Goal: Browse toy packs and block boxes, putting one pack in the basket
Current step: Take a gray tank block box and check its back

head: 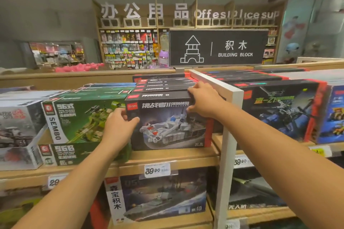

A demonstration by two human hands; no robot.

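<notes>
A dark block box [167,124] with a grey tank picture stands at the front of a row on the top wooden shelf [167,161]. My left hand [119,124] grips its left edge, thumb on the front face. My right hand [202,100] grips its upper right corner, fingers over the top. More boxes of the same kind [163,85] stand behind it. No basket is in view.
Green tank boxes [81,117] sit to the left, and a white shelf divider [229,135] stands right beside my right hand. A helicopter box [279,111] lies beyond it. Below is a warship box [158,195]. A "Building Block" sign [219,48] stands behind.
</notes>
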